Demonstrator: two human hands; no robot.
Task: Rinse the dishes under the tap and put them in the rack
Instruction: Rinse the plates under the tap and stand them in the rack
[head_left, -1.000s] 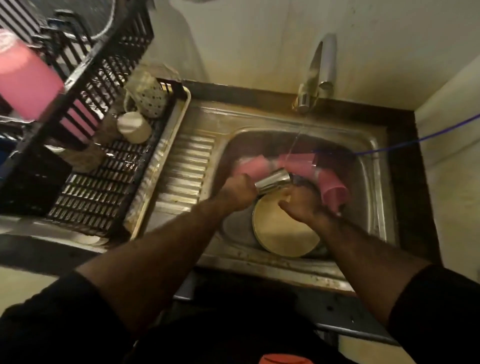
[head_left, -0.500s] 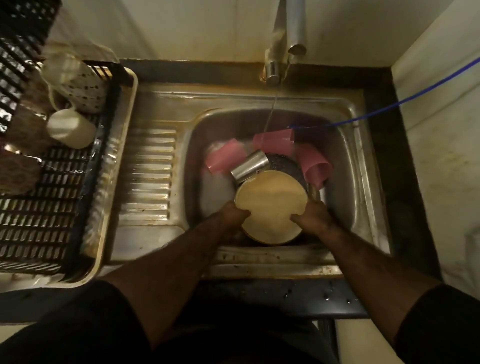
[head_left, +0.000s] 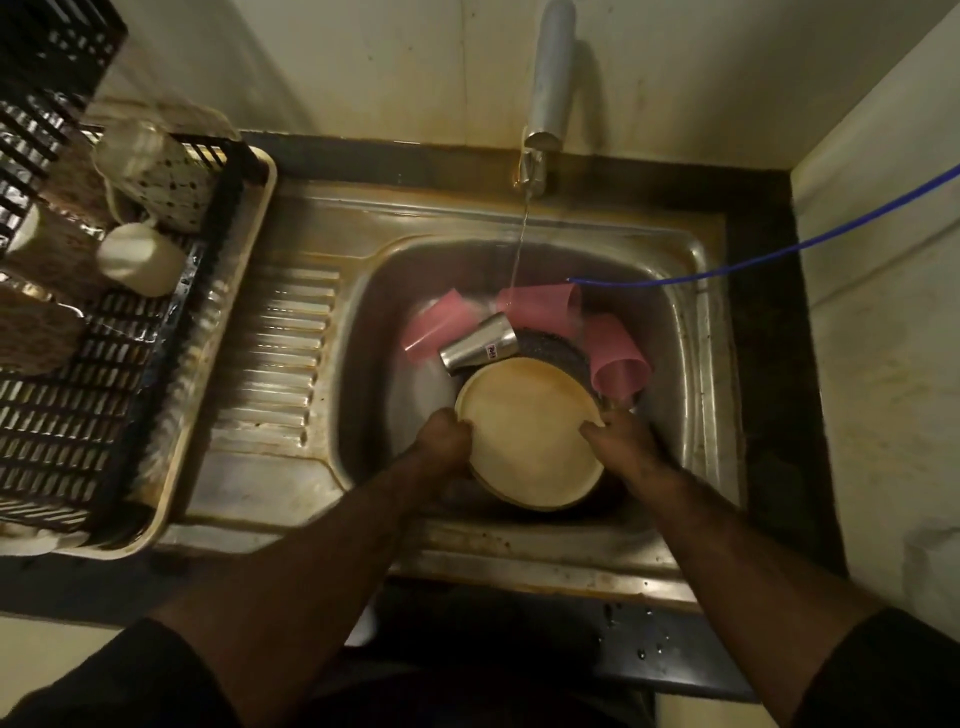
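Cream-coloured and round, the shallow plastic plate (head_left: 527, 434) sat at the near side of the steel sink basin (head_left: 691, 364), gripped at opposite edges. The left hand (head_left: 444, 441) curled round its left rim and the right hand (head_left: 621, 441) pinched its right rim, a two-sided hold that probably served to lift a wet, slippery disc level out of the pile. It rested over a dark speckled pan (head_left: 553, 345), so it had to come up before it could reach the water.

A thin stream fell from the grey metal tap (head_left: 550, 78) at the back wall and landed on the middle pink plastic tumbler (head_left: 540, 306), well apart from the plate; rinsing therefore seemed not yet begun for this piece. A steel tumbler (head_left: 478, 343) lay on its side just beyond the plate, between a second pink tumbler (head_left: 436, 325) to the left and a third (head_left: 618, 364) to the right, all tipped over in the basin. A blue hose (head_left: 779, 249) ran in from the right with its end over the basin.

To the left, past the ribbed draining board (head_left: 280, 364), the black slatted plastic rack (head_left: 67, 415) stood in a cream tray (head_left: 228, 364), placed near enough for a short carry. It held a white cup (head_left: 137, 262) and a dotted white mug (head_left: 166, 176) at its far end.
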